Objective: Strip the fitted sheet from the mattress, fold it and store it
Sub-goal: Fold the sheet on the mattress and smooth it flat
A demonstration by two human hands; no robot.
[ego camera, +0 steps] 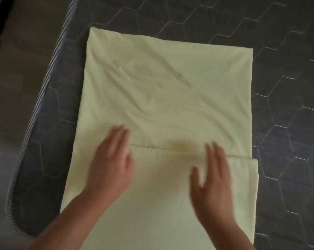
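- fitted sheet (167,91): pale yellow, lies flat on the dark quilted mattress (287,105), near portion folded over.
- left hand (110,168): palm down on the fold edge, fingers extended, holding nothing.
- right hand (213,184): flat on the folded layer, fingers spread, blurred.

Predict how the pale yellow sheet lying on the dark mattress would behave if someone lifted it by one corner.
The sheet would probably droop and unfold: it is thin cloth, creased, with its near part folded over loosely. It looks light, lying flat under the open left hand and right hand. It may drag rather than slide on the quilted mattress.
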